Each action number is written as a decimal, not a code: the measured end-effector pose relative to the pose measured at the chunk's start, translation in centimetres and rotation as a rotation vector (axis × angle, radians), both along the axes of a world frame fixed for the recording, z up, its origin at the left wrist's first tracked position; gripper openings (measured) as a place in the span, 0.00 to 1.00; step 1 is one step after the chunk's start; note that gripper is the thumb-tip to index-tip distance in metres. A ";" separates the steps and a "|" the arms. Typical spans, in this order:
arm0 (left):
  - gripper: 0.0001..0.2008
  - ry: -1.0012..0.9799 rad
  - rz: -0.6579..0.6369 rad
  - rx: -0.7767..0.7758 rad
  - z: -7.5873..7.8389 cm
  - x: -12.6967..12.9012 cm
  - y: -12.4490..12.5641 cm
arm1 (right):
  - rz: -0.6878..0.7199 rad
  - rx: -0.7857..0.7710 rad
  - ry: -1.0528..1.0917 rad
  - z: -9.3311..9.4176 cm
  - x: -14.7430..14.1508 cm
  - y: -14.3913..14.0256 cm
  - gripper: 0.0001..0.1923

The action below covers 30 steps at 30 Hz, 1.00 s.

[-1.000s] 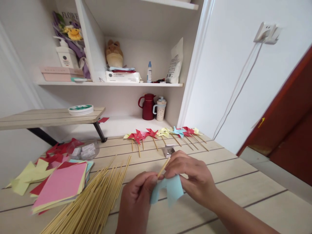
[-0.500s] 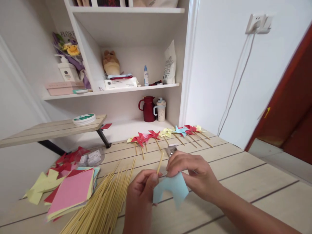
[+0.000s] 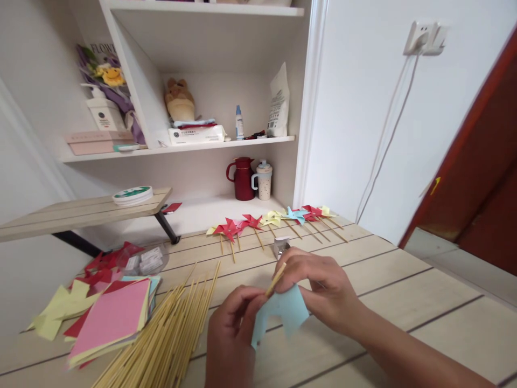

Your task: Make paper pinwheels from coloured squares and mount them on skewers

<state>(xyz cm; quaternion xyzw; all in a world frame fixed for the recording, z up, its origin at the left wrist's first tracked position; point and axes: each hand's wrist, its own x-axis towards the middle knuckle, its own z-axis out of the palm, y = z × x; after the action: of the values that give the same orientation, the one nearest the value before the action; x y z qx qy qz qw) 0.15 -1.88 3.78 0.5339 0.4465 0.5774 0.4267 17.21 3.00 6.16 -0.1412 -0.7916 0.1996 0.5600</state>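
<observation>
In the lower middle of the head view, my left hand [image 3: 234, 328] is closed around a short wooden stick [image 3: 277, 278]. Its tip leans up and to the right, close to the fingers of my right hand [image 3: 323, 283]. Those fingers pinch a light blue piece of cut paper [image 3: 294, 311], whose flaps hang down between the hands. The paper's left part touches my left fingers. Whether stick and paper are joined is hidden. Just behind my right hand stands a small open silvery box [image 3: 281, 247].
Finished paper pinwheels on sticks [image 3: 228, 229] lie in a row along the table's back. To the left are a bundle of wooden sticks [image 3: 169, 328], stacked coloured paper [image 3: 111, 318], yellow cut paper [image 3: 60, 307] and a clear container [image 3: 150, 261]. A raised wooden stand [image 3: 81, 207] is behind them.
The stick has tilted further right, toward my right fingers. My left hand has turned slightly with it, and the blue paper's flaps have shifted. The whole view has moved a little.
</observation>
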 end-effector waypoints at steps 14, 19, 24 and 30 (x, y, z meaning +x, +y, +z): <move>0.11 0.022 0.086 0.029 0.8 0.5 -0.6 | 0.001 -0.019 -0.024 0.0 0.1 -0.1 0.05; 0.11 0.074 0.089 0.055 0.7 0.3 -0.6 | -0.017 -0.030 -0.031 0.0 0.1 -0.1 0.06; 0.11 0.154 0.099 0.137 0.5 0.2 -0.6 | -0.030 -0.038 -0.031 0.1 0.0 -0.2 0.05; 0.08 0.355 0.166 0.375 -0.2 -0.5 -0.2 | -0.020 -0.054 -0.026 -0.1 0.0 -0.1 0.04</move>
<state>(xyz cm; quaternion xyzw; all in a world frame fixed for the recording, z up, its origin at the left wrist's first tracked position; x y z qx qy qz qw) -0.34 -2.08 3.53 0.6582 0.4419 0.5801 0.1868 17.25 2.92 6.10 -0.1666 -0.7918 0.2133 0.5475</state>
